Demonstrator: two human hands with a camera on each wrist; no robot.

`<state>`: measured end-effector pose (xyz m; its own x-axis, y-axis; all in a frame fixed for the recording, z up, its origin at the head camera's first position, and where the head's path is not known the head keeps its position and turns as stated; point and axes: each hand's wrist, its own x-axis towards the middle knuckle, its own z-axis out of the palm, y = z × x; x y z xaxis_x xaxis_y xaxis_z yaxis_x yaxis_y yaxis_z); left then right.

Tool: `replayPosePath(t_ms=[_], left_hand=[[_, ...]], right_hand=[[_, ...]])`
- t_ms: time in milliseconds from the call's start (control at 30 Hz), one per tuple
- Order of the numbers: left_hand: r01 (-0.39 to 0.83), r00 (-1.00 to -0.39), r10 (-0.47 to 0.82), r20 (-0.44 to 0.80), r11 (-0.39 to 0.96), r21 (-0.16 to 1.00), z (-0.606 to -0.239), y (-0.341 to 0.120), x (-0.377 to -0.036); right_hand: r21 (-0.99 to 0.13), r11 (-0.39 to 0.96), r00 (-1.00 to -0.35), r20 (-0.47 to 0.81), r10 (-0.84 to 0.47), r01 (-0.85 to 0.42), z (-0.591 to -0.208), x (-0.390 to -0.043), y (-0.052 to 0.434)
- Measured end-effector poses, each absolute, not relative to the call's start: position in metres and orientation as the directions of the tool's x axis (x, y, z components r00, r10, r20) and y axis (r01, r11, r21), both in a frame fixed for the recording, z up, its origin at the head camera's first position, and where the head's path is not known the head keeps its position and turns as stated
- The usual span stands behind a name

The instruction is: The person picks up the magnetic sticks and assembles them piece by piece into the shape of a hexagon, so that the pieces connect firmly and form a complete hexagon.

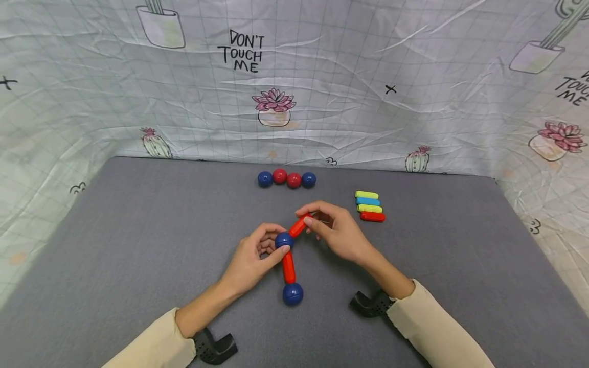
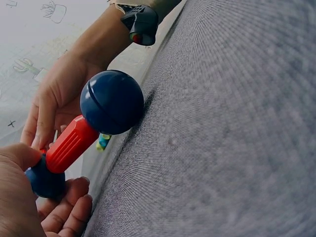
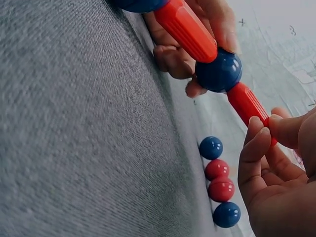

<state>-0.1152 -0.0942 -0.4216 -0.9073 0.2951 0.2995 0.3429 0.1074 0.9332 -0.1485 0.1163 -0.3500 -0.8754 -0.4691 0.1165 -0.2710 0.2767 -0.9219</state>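
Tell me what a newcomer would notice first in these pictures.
At the mat's centre, the left hand holds a blue ball joined to two red rods, and the right hand pinches the upper rod. The lower rod ends in a second blue ball. Behind lie a row of four balls and four stacked rods.

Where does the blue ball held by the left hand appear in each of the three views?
Head: the held blue ball is at centre, between two red sticks.
Left wrist: lower left, partly hidden by the left hand.
Right wrist: upper right, joining both sticks.
Shared landmark: the red stick leading to the ball lying on the mat.
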Motion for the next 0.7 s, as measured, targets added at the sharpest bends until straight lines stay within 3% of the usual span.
replayPosePath(t_ms=[700], left_hand=[[0.280, -0.946, 0.178, 0.270, 0.031, 0.960, -0.422, -0.093, -0.117]], right_hand=[[-0.945, 0.232, -0.863, 0.088, -0.498, -0.230, -0.355, -0.144, 0.093]])
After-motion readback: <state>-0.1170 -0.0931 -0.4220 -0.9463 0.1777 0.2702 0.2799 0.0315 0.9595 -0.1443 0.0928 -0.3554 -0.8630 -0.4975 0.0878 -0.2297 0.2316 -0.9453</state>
